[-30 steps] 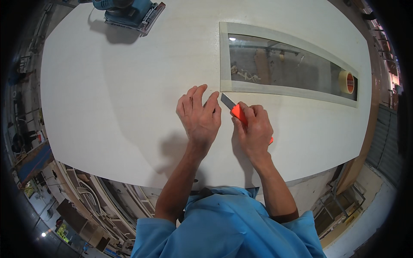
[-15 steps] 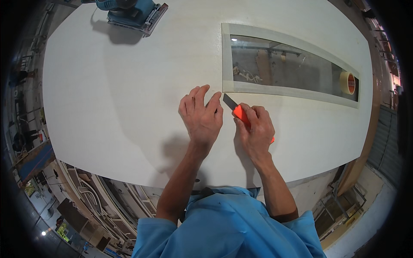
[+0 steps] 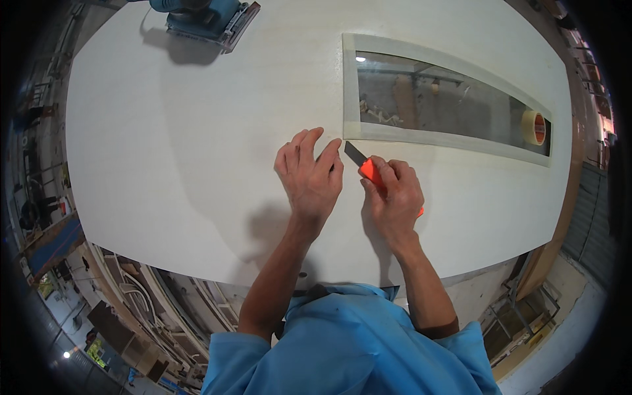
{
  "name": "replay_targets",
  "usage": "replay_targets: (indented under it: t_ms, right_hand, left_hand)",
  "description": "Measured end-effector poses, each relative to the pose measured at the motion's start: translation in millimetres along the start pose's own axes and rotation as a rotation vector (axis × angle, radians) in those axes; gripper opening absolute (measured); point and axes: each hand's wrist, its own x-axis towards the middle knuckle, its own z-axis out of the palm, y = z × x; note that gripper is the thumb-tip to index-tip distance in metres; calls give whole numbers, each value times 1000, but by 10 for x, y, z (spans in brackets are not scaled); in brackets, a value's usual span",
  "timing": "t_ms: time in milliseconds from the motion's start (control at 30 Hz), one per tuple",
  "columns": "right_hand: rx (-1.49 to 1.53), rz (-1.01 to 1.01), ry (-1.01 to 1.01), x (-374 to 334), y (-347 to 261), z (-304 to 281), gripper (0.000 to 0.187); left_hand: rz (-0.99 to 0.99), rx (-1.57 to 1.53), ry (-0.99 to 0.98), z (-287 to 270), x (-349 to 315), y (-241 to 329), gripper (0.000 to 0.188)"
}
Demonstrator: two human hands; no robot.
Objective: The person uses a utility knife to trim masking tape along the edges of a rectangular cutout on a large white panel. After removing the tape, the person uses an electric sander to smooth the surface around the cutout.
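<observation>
Forearms [image 3: 426, 280], two in all, come from the near side over a white panel [image 3: 151, 151]: the left hand [image 3: 311, 183] palm down with fingers apart, the fingers of the right hand [image 3: 397, 197] clamped on one orange knife [image 3: 370, 170]. Its blade [image 3: 355, 154] points far left, beside the near left corner of one taped window [image 3: 421, 95] and the left fingertips [image 3: 336, 143]. One tape roll [image 3: 530, 127] is at the window's right end, one sander [image 3: 209, 18] far left.

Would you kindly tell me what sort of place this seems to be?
Probably a workshop, possibly for woodworking: a power sander sits on a white panel, the right hand holds an orange utility knife, and a tape roll is also in view.
</observation>
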Motion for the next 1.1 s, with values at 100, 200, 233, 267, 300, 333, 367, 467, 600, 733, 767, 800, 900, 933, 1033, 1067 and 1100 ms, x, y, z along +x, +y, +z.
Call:
replay_targets:
  t_ms: [100,200,233,267,300,333,367,467,600,733,767,800,900,933,1033,1067,1100]
  right_hand:
    - [3,-4,-11,19,21,-3,45]
    - [-3,-12,-7,24,33,2,46]
    - [-4,-15,-4,24,34,5,46]
    - [1,-15,-6,24,35,6,46]
    - [7,-15,-7,26,35,7,46]
    - [22,-16,0,32,38,5,46]
    - [11,-26,-6,37,39,0,46]
    - [-10,-46,-19,70,51,-32,46]
    - [-40,-42,-126,73,59,-139,45]
    - [-15,-59,-109,24,75,-193,42]
    - [-25,-61,-132,-2,81,-203,41]
    - [-34,-63,-154,-14,97,-206,41]
    - [54,27,-109,-93,139,-226,39]
    - [111,67,-82,-122,161,-240,38]
    - [212,220,8,-171,271,-298,37]
    - [282,271,40,-165,313,-293,33]
    - [325,293,39,-163,346,-283,33]
  left_hand:
    - [7,-4,2,-11,3,-19,26]
    - [5,2,-5,-10,7,-26,26]
    - [3,5,-9,-9,8,-25,26]
    - [4,6,-8,-7,9,-23,26]
    - [4,8,-6,-6,10,-22,26]
    - [1,9,-8,-5,11,-19,26]
    - [4,8,-5,-6,10,-17,26]
    - [2,-2,-5,-8,15,-18,26]
    - [6,18,-14,-11,36,-29,26]
    - [-21,1,0,14,36,-16,24]
    - [-8,19,3,15,26,-7,24]
    - [4,38,7,23,27,-3,23]
    - [104,85,40,41,54,-11,24]
    - [156,99,64,46,75,-21,24]
    - [306,173,64,35,169,-70,18]
    - [365,201,49,18,205,-85,18]
    - [419,231,18,-3,241,-95,18]
